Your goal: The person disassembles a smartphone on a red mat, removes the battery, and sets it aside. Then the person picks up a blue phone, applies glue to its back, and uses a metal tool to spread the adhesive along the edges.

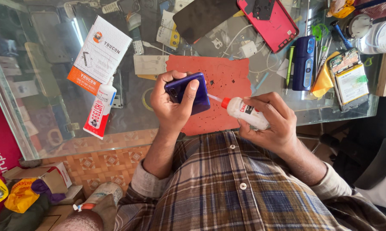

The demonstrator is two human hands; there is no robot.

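My left hand (172, 107) grips a dark blue phone back cover (188, 92), held over an orange-red work mat (227, 77) on a glass counter. My right hand (270, 119) holds a small white glue bottle (246, 112) with a red collar. Its thin nozzle points left and touches the right edge of the blue cover. Both hands are just above the near edge of the counter, over my plaid shirt.
On the glass counter (52, 128) lie a white-and-orange box (101, 53), a white-and-red tube (99, 109), a black phone screen (203, 17), a red phone cover (270, 21), a blue tool (305, 62), a phone battery (351, 79), cables and small tools. Boxes and bags sit on the tiled floor at left.
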